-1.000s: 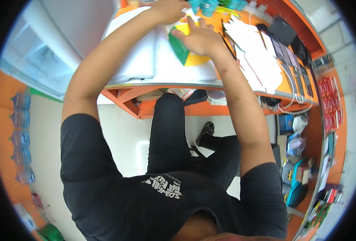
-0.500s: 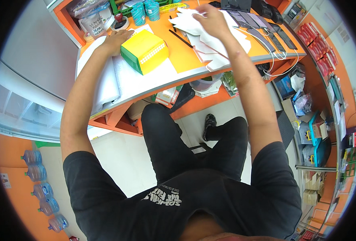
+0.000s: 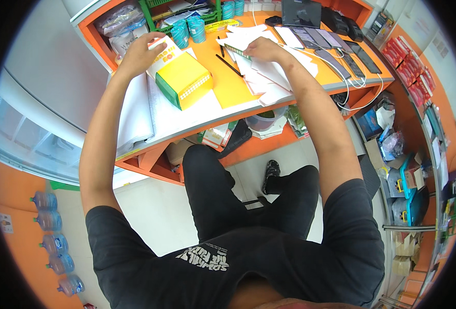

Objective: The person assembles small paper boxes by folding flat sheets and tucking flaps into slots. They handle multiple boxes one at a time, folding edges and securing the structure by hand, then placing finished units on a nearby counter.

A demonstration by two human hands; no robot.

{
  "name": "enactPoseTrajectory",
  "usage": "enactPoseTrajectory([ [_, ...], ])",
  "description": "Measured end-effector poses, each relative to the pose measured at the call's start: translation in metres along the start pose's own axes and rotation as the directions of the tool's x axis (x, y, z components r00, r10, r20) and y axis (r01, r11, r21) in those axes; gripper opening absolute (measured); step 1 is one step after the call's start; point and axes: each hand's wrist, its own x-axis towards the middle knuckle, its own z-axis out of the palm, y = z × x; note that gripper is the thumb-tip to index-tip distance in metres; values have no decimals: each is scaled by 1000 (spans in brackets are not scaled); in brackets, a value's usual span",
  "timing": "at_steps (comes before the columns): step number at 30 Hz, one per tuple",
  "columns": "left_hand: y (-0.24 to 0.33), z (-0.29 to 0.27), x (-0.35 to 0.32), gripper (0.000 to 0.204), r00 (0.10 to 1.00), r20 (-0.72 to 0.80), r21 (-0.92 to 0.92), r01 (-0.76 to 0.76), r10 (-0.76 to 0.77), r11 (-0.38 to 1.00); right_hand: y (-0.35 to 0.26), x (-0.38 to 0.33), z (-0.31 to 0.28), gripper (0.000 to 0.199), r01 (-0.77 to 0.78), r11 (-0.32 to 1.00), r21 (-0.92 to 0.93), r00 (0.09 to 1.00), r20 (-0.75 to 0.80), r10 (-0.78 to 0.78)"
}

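Observation:
A yellow and green carton (image 3: 184, 77) lies on the desk, its white printed flap (image 3: 165, 55) raised at the far end. My left hand (image 3: 139, 55) is bent around the edge of that flap, thumb on the near face and fingers at the top. Over a heap of white papers (image 3: 269, 74), my right hand (image 3: 267, 50) pinches a slim, flat strip (image 3: 236, 51) with a green and white patterned face. Two dark pens (image 3: 229, 65) lie between the carton and the papers. Under the carton spread white sheets (image 3: 161, 116).
Several phones with white cables (image 3: 336, 62) fill the desk's right side, near a dark screen (image 3: 301, 13). Teal cups (image 3: 196, 29) and a green crate (image 3: 156, 18) stand at the back. A transparent roll or sleeve (image 3: 135, 116) lies at the left edge. Shelves (image 3: 408, 226) line the right.
My left hand has risen from beside the carton, and its printed flap now shows raised. The carton has shifted slightly nearer. My right hand has come down and now holds the green and white strip.

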Motion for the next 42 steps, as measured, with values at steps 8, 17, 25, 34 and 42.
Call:
enactPoseTrajectory([
  [8,116,32,-43,24,965,-127,-547,-260,228,796,14,3,11,38,-26,981,193,999,-23,31],
  [17,193,125,-167,14,956,194,-898,83,219,431,16,5,12,43,-17,989,144,1000,-23,20],
  [25,190,186,-233,20,866,482,-862,442,134,247,29,12,8,28,137,990,-17,979,-153,-138],
  [34,210,132,-195,18,997,50,-865,18,51,502,8,-29,-46,22,-32,957,-288,844,-521,-129],
  [42,232,112,-99,27,952,-288,-831,-194,-104,521,7,-74,-84,19,107,987,-119,583,-797,-159],
])
